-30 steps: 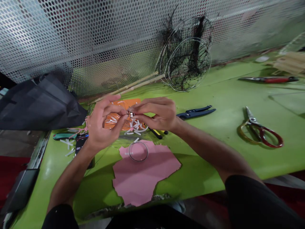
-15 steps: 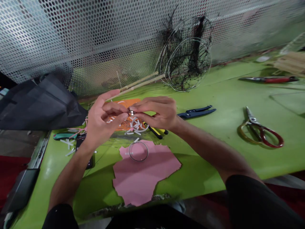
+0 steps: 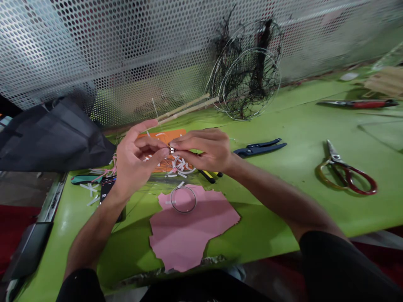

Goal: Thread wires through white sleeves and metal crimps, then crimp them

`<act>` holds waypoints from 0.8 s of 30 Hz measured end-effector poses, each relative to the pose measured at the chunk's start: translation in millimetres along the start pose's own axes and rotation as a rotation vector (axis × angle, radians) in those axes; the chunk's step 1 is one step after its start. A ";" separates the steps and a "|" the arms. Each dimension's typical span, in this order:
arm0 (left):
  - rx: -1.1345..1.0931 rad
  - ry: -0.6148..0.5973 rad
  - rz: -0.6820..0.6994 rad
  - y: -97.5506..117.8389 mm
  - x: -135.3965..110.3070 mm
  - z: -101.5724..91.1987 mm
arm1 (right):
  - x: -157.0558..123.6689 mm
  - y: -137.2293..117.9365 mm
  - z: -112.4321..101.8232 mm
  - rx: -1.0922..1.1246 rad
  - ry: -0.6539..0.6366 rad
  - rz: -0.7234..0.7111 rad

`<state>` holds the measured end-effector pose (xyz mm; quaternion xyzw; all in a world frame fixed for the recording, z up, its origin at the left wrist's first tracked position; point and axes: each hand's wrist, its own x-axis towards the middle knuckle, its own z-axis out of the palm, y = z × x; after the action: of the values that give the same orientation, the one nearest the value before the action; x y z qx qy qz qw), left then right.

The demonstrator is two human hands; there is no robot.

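Over the green table, my left hand [image 3: 134,163] and my right hand [image 3: 208,147] meet fingertip to fingertip. Between their pinched thumbs and forefingers sits a small shiny metal piece [image 3: 172,150], mostly covered by the fingers. Its exact kind is too small to make out. A thin pale wire [image 3: 155,109] sticks up behind my left forefinger; whether it joins the metal piece, I cannot tell. Under the hands lies an orange sheet [image 3: 181,133] strewn with white strips [image 3: 180,174]. Nearer to me, a thin metal ring [image 3: 195,203] rests on a ragged pink sheet [image 3: 189,235].
Right of my hands lie dark blue cutters [image 3: 262,148], scissors [image 3: 346,170] and red-handled pliers [image 3: 362,103]. Yellow-black handles [image 3: 207,176] show beneath my right hand. A black net on hoops [image 3: 247,79] leans on the mesh panel. A phone [image 3: 107,186] and black bag [image 3: 56,138] are left.
The small metal piece and my right fingertips have shifted slightly left and appear turned a little. My left hand is almost still. More of the phone screen shows.
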<state>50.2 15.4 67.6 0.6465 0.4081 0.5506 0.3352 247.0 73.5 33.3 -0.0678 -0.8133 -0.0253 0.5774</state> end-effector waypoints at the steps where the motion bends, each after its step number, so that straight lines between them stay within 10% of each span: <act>1: -0.012 0.004 -0.022 0.1 0.5 0.0 | -0.5 0.6 0.5 -0.009 0.002 -0.006; 24: -0.199 -0.046 -0.103 -12.2 5.2 -1.2 | 0.4 1.2 -5.1 -0.113 -0.013 -0.018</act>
<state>47.4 25.4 59.3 0.6007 0.3763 0.5554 0.4349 251.8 74.0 35.3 -0.0932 -0.8147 -0.0757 0.5673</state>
